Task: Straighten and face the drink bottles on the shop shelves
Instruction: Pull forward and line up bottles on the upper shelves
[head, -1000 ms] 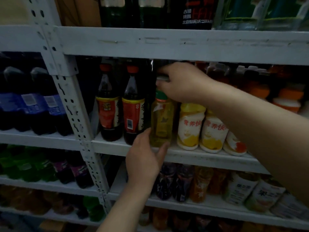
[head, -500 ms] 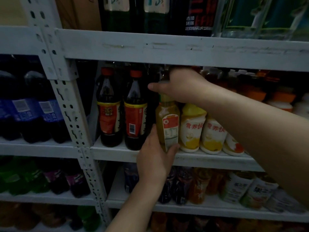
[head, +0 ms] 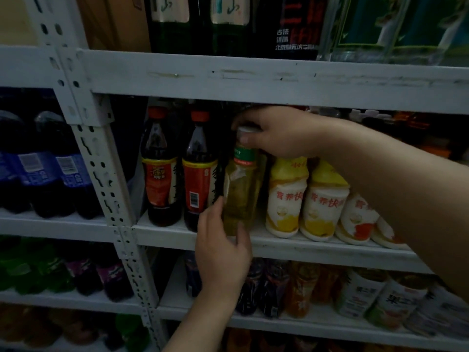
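I see my right hand (head: 276, 133) clasping the white cap of the yellow-green bottle (head: 241, 194), and my left hand (head: 223, 252) curled round its base at the shelf's front edge (head: 317, 250). Its label is blurred (the rows behind are lost in the dark). It stands close between a dark bottle (head: 200, 171) and the yellow-topped bottles (head: 286, 196), with little room on either side.

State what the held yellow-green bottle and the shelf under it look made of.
The yellow-green bottle: probably clear plastic, glossy; liquid shows through it. The shelf: likely painted metal, matte white; scuffed edge, punched upright beside it.
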